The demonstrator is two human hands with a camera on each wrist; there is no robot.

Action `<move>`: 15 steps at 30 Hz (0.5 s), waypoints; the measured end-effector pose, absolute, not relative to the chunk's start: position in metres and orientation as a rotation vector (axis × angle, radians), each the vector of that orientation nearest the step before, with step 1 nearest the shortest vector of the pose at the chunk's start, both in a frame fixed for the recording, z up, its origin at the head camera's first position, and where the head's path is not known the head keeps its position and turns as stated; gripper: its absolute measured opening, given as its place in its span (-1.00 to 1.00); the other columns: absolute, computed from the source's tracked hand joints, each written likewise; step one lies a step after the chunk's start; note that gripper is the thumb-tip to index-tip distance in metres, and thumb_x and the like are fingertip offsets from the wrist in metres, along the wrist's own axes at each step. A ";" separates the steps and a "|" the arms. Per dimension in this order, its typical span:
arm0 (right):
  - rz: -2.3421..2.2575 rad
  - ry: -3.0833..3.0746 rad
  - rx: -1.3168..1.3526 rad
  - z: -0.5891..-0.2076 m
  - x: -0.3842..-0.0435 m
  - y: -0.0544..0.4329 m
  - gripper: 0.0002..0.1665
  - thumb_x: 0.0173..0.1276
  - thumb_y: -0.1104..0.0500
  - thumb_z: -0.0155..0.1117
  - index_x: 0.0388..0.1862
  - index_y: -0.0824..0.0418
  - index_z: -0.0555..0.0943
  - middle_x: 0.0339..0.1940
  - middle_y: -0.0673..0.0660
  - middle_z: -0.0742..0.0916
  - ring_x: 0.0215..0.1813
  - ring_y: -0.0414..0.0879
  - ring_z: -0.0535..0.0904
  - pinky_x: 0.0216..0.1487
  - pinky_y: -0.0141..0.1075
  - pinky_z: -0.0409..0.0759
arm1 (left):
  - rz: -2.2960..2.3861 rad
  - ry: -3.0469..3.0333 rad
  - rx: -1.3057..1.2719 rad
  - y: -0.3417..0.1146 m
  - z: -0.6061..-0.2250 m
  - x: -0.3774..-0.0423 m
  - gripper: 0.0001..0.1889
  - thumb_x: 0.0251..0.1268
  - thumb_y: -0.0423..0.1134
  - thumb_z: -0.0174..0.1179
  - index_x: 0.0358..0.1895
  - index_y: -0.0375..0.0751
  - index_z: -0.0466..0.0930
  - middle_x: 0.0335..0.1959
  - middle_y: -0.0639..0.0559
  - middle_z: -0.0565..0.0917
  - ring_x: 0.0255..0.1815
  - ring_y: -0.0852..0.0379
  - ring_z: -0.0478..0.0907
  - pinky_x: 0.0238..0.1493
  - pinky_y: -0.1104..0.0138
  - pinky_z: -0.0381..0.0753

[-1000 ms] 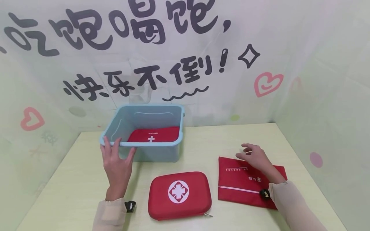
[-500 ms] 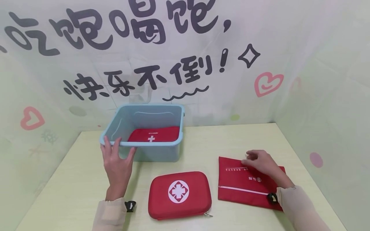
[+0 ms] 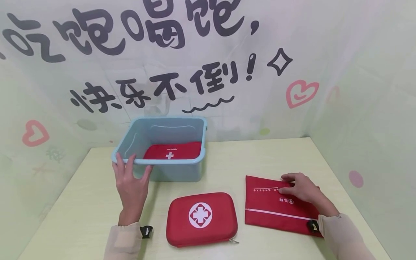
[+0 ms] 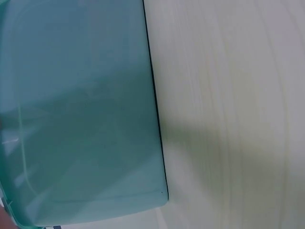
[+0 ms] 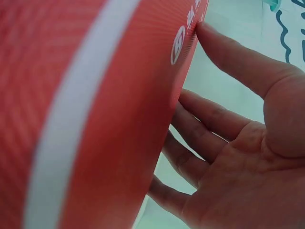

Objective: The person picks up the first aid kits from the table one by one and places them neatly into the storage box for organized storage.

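Observation:
In the head view my left hand [image 3: 131, 189] holds the near left rim of a light blue plastic bin [image 3: 175, 171], fingers over the rim and thumb on its outer front. The left wrist view is filled by the bin's wall [image 4: 90, 114]. My right hand [image 3: 302, 189] is at the far edge of a flat red zip pouch [image 3: 276, 213] with white print. Seen from the right wrist, the thumb [image 5: 238, 55] meets the pouch edge and stands apart from the bent fingers, whose tips are hidden behind the pouch.
A red hard-shell first aid case [image 3: 221, 216] with a white cross emblem lies between the hands. Inside the bin is a red first aid pouch [image 3: 185, 150]. Printed curtain walls [image 3: 260, 119] close the table [image 3: 74, 202] at back and sides.
My right hand has moved right and down toward the near side, from above the red zip pouch to its far edge. The left hand stays on the bin.

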State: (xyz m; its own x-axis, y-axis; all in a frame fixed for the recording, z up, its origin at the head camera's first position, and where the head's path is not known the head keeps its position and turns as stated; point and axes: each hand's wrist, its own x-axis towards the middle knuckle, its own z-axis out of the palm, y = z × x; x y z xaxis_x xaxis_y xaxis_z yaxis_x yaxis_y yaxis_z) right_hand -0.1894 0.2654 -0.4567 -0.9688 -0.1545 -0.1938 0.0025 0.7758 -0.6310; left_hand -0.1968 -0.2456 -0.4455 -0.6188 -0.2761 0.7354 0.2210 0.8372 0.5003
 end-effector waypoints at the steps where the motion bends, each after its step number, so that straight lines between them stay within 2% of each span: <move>1: -0.971 2.740 -0.118 -0.457 -0.189 0.265 -0.18 0.15 0.09 0.54 0.27 0.51 0.47 0.10 0.44 0.62 0.01 0.20 0.56 -0.11 -0.07 0.70 | -0.713 -2.122 0.041 -0.245 -0.446 -0.197 -0.38 0.11 -0.25 0.49 0.26 -0.35 0.50 0.49 -0.36 0.24 0.53 -0.33 0.08 0.16 -0.25 0.42; 11: -0.977 2.767 -0.156 -0.461 -0.188 0.260 -0.26 0.12 0.18 0.55 0.22 0.51 0.51 0.06 0.44 0.63 -0.01 0.20 0.55 -0.14 -0.07 0.70 | -0.742 -2.092 0.039 -0.245 -0.445 -0.196 -0.38 0.06 -0.26 0.52 0.24 -0.31 0.54 0.47 -0.35 0.27 0.51 -0.35 0.10 0.14 -0.28 0.41; 15: -0.992 2.771 -0.192 -0.463 -0.189 0.259 -0.35 0.12 0.23 0.54 0.17 0.47 0.57 0.00 0.38 0.64 -0.03 0.16 0.54 -0.18 -0.09 0.71 | -0.743 -2.089 0.035 -0.245 -0.445 -0.196 -0.37 0.05 -0.26 0.53 0.23 -0.31 0.54 0.47 -0.35 0.28 0.51 -0.35 0.11 0.14 -0.28 0.41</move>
State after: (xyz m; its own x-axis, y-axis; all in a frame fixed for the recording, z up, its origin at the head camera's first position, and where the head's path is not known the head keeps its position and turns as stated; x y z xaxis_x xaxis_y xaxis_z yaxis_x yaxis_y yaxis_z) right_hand -0.1886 0.2592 -0.4627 -0.9732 -0.1853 -0.1364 -0.0566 0.7674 -0.6387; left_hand -0.1956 -0.2451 -0.4449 -0.6023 -0.2916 0.7432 0.2432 0.8196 0.5187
